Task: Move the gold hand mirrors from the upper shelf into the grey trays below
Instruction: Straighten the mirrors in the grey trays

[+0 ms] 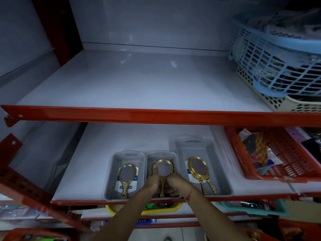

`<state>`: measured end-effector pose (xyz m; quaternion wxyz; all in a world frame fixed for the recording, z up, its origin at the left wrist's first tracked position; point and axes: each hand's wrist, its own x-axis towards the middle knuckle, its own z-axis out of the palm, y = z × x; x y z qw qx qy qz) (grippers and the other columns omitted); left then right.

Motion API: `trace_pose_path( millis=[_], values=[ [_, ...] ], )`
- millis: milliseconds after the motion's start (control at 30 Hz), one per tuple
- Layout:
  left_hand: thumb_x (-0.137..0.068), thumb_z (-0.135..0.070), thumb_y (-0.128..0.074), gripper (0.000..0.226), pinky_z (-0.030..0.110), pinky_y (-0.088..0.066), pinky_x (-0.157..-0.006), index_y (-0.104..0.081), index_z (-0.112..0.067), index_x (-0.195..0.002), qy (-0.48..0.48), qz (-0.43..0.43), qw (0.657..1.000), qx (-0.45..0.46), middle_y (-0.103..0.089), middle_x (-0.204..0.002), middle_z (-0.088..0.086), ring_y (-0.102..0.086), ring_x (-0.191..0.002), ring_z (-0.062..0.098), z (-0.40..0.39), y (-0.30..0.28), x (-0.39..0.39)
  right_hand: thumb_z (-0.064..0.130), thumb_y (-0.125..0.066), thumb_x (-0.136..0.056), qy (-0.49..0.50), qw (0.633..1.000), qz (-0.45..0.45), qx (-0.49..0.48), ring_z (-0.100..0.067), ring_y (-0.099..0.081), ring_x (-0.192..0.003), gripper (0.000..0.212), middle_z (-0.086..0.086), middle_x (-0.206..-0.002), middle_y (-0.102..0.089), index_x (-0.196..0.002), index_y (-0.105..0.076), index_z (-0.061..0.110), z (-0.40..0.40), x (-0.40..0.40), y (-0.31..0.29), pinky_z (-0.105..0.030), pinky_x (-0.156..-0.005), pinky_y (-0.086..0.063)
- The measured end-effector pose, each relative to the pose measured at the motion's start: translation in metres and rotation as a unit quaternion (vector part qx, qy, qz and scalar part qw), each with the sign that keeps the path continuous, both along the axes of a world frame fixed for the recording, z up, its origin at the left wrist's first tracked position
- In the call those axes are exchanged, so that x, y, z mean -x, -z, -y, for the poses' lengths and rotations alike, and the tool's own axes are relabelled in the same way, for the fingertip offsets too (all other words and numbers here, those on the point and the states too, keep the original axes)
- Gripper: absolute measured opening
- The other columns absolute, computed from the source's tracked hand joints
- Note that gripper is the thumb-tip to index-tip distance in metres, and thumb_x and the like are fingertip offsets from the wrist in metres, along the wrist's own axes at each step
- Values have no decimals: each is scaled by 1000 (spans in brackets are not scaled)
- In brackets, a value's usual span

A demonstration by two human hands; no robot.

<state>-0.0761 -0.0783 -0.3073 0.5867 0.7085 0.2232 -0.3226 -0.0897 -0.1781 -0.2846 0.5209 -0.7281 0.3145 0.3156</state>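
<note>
Three grey trays stand side by side on the lower shelf. The left tray [111, 178] holds an oval gold mirror [127, 176]. A round gold mirror [164, 168] sits in the middle tray [160, 154], and both hands are on it: my left hand [153, 180] has its thumb on the rim, and my right hand [175, 184] grips near the handle. The bigger right tray [218, 164] holds an ornate oval gold mirror [198, 168] whose two handles suggest a second one beneath. The upper shelf [139, 80] shows no mirrors.
A blue basket [278, 66] stacked on a cream basket [278, 103] fills the upper shelf's right end. A red basket [286, 159] of goods sits right of the trays. A yellow basket [144, 210] and a teal one [251, 207] sit on the shelf below.
</note>
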Motion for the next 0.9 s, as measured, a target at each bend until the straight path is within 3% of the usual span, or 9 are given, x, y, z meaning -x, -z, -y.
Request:
trace_pose_path(
  millis=[100, 233, 333, 400, 500, 567, 900],
  values=[
    [-93, -66, -12, 84, 44, -47, -104, -50, -4, -135, -9, -12, 999, 31, -63, -115, 22, -60, -113, 34, -4, -3, 3, 26, -44, -92, -5, 1000, 5, 0, -22, -63, -79, 24, -8, -87, -67, -86, -62, 11, -1, 2, -1, -34, -83, -51],
    [-96, -62, -13, 80, 43, -39, -112, -38, -4, -145, -19, -17, 999, 45, -51, -138, 25, -50, -128, 35, -6, -5, 3, 31, -46, -90, -13, 1000, 25, 7, -23, -64, -79, 22, -8, -87, -67, -76, -58, 18, -4, 4, -2, -27, -70, -51],
    [-97, -61, -14, 79, 38, -42, -103, -37, -2, -145, -25, -27, 998, 52, -51, -139, 26, -51, -128, 35, -6, -5, 4, 29, -48, -88, -18, 999, 36, 18, -18, -62, -67, 21, -5, -77, -66, -73, -59, 18, -4, 5, -1, -22, -60, -51],
    [-98, -59, -15, 78, 37, -42, -102, -37, -1, -144, -37, -38, 997, 63, -49, -140, 27, -50, -129, 36, -6, -8, 5, 24, -47, -89, -13, 999, 37, 21, -19, -62, -66, 22, -6, -73, -64, -72, -59, 16, -4, 5, -1, -26, -65, -53],
    [-95, -63, -14, 85, 42, -40, -111, -41, 3, -141, -53, -57, 994, 82, -51, -138, 27, -51, -126, 36, -9, -6, 1, 16, -44, -91, 29, 998, 40, 25, -27, -63, -82, 25, -12, -85, -64, -70, -56, 12, 0, 4, 1, -35, -78, -56],
    [-95, -63, -12, 89, 42, -41, -107, -45, 9, -136, -56, -77, 991, 92, -53, -134, 29, -55, -120, 37, -10, -7, 1, 12, -41, -91, 54, 998, 34, 7, -30, -62, -86, 25, -14, -85, -62, -70, -56, 9, 1, 2, 0, -39, -85, -55],
    [-95, -64, -9, 95, 42, -37, -110, -39, 16, -137, -25, -109, 989, 96, -47, -140, 32, -48, -130, 38, -7, -17, 4, 14, -44, -89, 37, 999, 24, -32, -30, -66, -86, 21, -15, -89, -66, -73, -57, 8, 3, 6, 2, -40, -84, -55]
  ],
)
